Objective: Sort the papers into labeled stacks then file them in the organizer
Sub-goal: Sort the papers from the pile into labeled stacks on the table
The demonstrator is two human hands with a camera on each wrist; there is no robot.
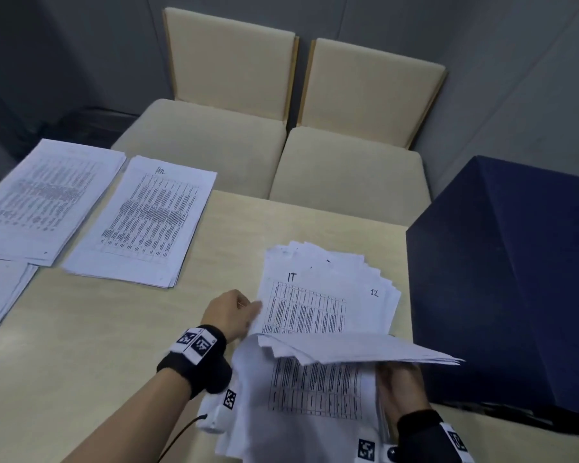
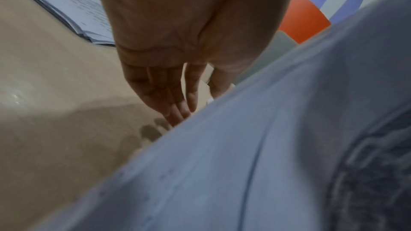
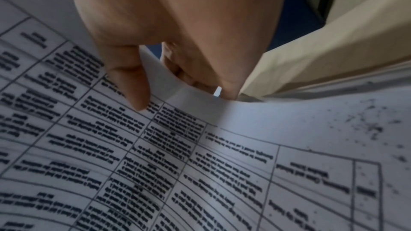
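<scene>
Right hand (image 1: pixel 400 384) pinches the paper bundle (image 1: pixel 355 350) lower centre of frame over the counter (image 1: pixel 81 329); left hand (image 1: pixel 229 314) flat, fingers straight against the IT stack (image 1: pixel 315 295). Sheets light, floppy, slippery, so grip the edges.

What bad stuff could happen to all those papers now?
The IT pile is fanned out unevenly, so sheets could slide apart or mix. The right hand pinches a bent bundle that might slip or crease. Another stack overhangs the table edge and could possibly fall.
</scene>
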